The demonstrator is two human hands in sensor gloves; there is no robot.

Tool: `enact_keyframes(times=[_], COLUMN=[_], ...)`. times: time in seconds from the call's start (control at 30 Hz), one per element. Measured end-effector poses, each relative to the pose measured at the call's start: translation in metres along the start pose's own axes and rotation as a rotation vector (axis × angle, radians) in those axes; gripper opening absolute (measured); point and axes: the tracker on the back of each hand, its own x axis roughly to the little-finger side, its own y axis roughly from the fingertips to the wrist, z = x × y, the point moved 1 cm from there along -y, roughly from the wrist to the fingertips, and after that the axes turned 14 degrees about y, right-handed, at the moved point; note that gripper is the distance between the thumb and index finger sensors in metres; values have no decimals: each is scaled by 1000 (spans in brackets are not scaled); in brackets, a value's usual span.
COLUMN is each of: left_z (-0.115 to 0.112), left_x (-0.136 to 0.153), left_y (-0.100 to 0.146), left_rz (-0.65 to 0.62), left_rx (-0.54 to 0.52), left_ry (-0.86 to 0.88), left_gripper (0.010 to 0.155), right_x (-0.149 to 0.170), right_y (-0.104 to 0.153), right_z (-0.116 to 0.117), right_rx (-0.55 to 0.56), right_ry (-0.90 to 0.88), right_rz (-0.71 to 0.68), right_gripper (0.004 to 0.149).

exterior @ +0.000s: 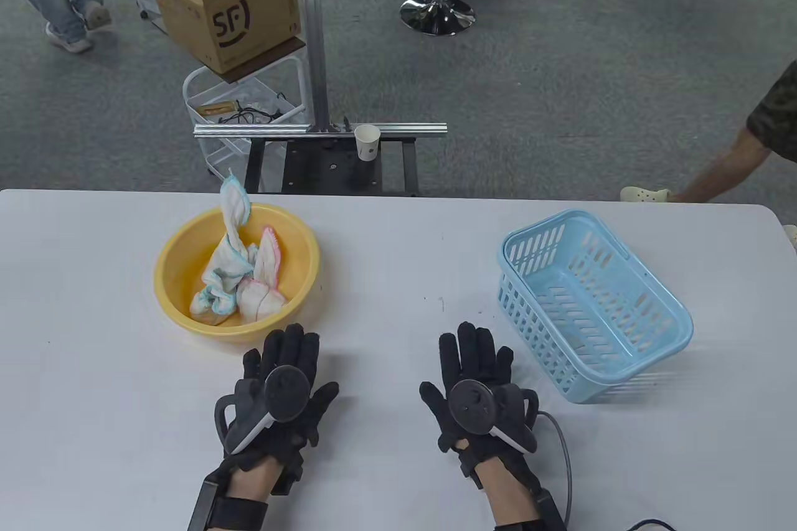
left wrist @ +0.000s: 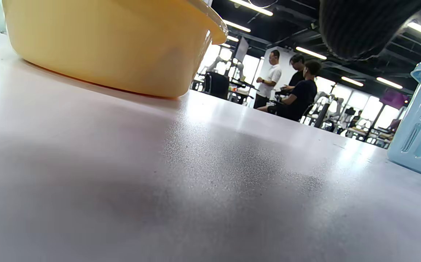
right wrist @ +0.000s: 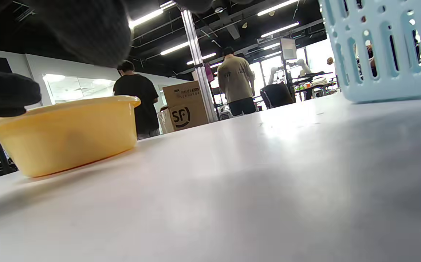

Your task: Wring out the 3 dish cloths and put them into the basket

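A yellow basin [exterior: 180, 300] [left wrist: 115, 47] [right wrist: 65, 134] stands at the table's left and holds crumpled white dish cloths [exterior: 240, 272] with blue and pink edging; one cloth sticks up over the far rim. A light blue slotted basket [exterior: 660, 332] [left wrist: 420, 120] [right wrist: 381, 51] stands at the right with nothing in it. My left hand [exterior: 289, 363] lies flat on the table just in front of the basin, fingers straight. My right hand [exterior: 473, 363] lies flat between basin and basket, left of the basket. Neither hand holds anything.
The white table [exterior: 398, 244] reaches past both hands. Behind its far edge stand a black frame with an aluminium rail and a paper cup [exterior: 367, 142], and a cart with a cardboard box [exterior: 240, 2]. A person's arm [exterior: 735, 164] reaches in at far right.
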Motion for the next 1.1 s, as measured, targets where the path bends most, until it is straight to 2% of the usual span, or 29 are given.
enact_keyframes(times=[0.87,1.1], left_z=[1,8], left_x=[2,-1], left_y=[-1,0], left_rz=[4,4], left_rx=[-8,-31], left_ry=[8,10], left_gripper=[90,90], right_x=[0,-1], right_y=[0,-1], right_z=[1,0], right_rx=[-2,1], right_ry=[-1,-21], right_rz=[-5,-9], right_gripper=[82,82])
